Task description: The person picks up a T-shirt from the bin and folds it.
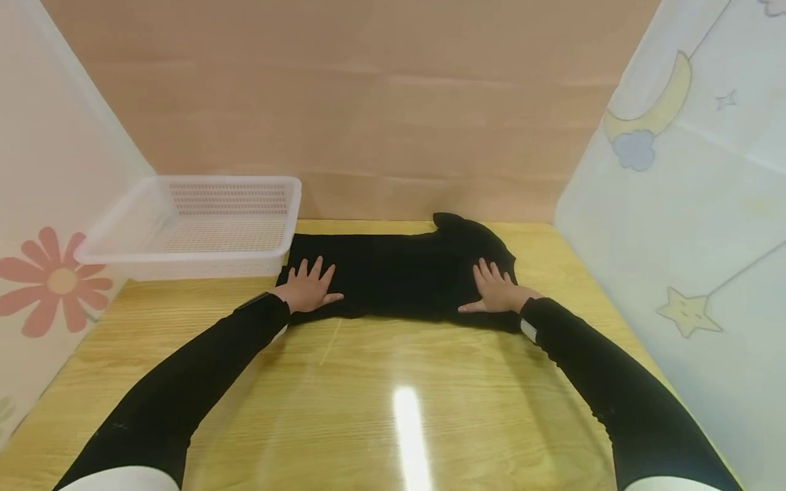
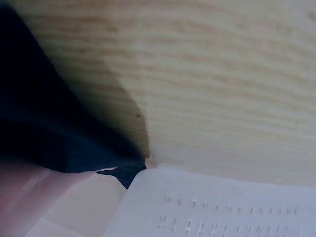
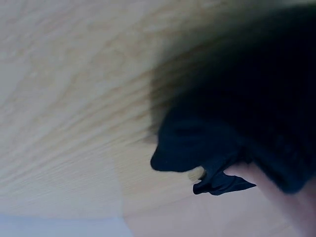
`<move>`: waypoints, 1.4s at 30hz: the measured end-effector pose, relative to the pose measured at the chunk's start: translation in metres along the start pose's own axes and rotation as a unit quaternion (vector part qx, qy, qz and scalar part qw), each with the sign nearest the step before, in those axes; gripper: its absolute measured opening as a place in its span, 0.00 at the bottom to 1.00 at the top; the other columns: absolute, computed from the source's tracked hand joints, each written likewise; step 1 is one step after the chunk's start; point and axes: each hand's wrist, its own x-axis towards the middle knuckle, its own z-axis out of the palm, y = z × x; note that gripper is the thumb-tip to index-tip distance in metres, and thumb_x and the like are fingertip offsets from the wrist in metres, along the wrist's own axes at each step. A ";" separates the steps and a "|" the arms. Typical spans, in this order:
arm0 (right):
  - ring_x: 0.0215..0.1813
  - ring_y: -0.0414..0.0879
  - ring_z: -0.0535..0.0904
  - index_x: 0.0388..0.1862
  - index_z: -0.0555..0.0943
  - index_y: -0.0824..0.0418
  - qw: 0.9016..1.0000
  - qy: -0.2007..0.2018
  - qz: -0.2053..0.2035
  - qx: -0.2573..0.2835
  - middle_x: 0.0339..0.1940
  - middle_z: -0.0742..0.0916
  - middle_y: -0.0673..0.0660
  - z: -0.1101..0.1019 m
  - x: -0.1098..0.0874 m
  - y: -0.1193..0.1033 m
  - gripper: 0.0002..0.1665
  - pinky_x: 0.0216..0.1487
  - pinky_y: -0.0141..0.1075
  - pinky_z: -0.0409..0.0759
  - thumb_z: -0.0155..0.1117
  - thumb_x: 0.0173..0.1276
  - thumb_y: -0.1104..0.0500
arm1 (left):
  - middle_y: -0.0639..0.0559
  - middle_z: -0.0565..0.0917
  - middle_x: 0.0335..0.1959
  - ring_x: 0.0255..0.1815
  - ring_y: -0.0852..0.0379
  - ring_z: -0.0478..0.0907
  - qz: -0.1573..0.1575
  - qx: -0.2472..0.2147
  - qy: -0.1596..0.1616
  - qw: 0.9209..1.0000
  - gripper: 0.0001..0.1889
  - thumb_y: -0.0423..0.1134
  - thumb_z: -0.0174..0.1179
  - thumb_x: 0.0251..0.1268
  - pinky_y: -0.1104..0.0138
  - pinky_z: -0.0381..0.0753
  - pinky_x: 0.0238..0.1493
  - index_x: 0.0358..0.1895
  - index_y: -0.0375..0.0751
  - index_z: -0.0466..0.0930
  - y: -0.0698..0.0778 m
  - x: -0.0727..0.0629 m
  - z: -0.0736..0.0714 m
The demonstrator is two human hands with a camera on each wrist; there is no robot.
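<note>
A black cloth garment (image 1: 393, 276) lies spread across the table near the back wall, its exact kind hard to tell. One rounded piece of it sticks out at the far right end. My left hand (image 1: 307, 286) rests on its left end with fingers straight and spread. On the right end lies my right hand (image 1: 496, 290), fingers spread as well and thumb pointing inward. Each wrist view catches only part of a hand beside the dark fabric (image 3: 197, 138); in the left wrist view the fingertips are hidden.
A white plastic basket (image 1: 258, 262) with slotted sides stands at the back left, close against the garment's left end. The wooden table (image 1: 344, 409) reaches toward me. A tan back wall (image 1: 381, 102) and patterned side panels (image 1: 694, 225) enclose it.
</note>
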 end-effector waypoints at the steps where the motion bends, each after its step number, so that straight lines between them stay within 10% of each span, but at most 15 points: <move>1: 0.73 0.76 0.45 0.74 0.48 0.80 1.000 0.000 0.002 0.001 0.75 0.49 0.79 0.000 0.002 0.000 0.71 0.65 0.68 0.53 0.57 0.58 0.23 | 0.26 0.44 0.75 0.71 0.22 0.43 0.001 0.003 0.004 1.000 0.40 0.61 0.41 0.75 0.34 0.50 0.66 0.78 0.36 0.46 -0.001 0.001 0.000; 11: 0.73 0.76 0.41 0.75 0.47 0.77 0.998 -0.027 -0.021 0.044 0.75 0.46 0.78 -0.001 0.024 -0.005 0.70 0.67 0.67 0.48 0.60 0.59 0.25 | 0.23 0.54 0.71 0.67 0.20 0.55 -0.016 0.041 -0.020 0.999 0.40 0.61 0.43 0.74 0.37 0.62 0.62 0.75 0.33 0.54 -0.009 -0.007 -0.007; 17: 0.69 0.70 0.63 0.68 0.66 0.76 0.995 0.015 -0.060 0.075 0.67 0.70 0.75 -0.027 0.035 -0.011 0.45 0.67 0.58 0.61 0.64 0.68 0.42 | 0.25 0.69 0.63 0.62 0.31 0.69 -0.003 0.036 -0.061 0.997 0.38 0.60 0.44 0.75 0.45 0.69 0.60 0.70 0.27 0.62 -0.011 -0.004 -0.031; 22: 0.62 0.63 0.74 0.61 0.75 0.73 0.988 0.097 -0.086 0.080 0.58 0.80 0.68 -0.059 0.055 -0.022 0.28 0.63 0.53 0.69 0.64 0.69 0.55 | 0.37 0.81 0.47 0.47 0.41 0.80 0.006 0.030 0.002 1.000 0.25 0.51 0.50 0.76 0.50 0.78 0.47 0.59 0.32 0.74 -0.008 0.017 -0.044; 28: 0.59 0.62 0.76 0.61 0.75 0.72 0.988 0.095 -0.105 0.066 0.57 0.81 0.68 -0.083 0.097 -0.033 0.21 0.60 0.51 0.72 0.59 0.72 0.63 | 0.40 0.81 0.43 0.44 0.43 0.80 0.000 0.045 0.011 0.999 0.11 0.40 0.51 0.76 0.50 0.78 0.45 0.49 0.37 0.77 -0.003 0.054 -0.049; 36: 0.48 0.60 0.81 0.50 0.82 0.69 0.982 0.126 -0.132 -0.040 0.48 0.85 0.66 -0.072 0.135 -0.035 0.15 0.51 0.49 0.78 0.53 0.68 0.71 | 0.40 0.81 0.46 0.46 0.44 0.78 0.007 0.023 -0.005 1.000 0.08 0.31 0.47 0.75 0.52 0.75 0.50 0.44 0.37 0.78 -0.001 0.070 -0.042; 42: 0.54 0.63 0.76 0.61 0.71 0.75 0.986 0.142 -0.080 0.019 0.55 0.78 0.72 -0.038 0.145 -0.015 0.26 0.56 0.51 0.74 0.63 0.64 0.71 | 0.40 0.79 0.41 0.43 0.44 0.77 0.013 0.012 0.027 0.999 0.09 0.32 0.45 0.77 0.52 0.75 0.48 0.46 0.36 0.76 0.005 0.062 -0.031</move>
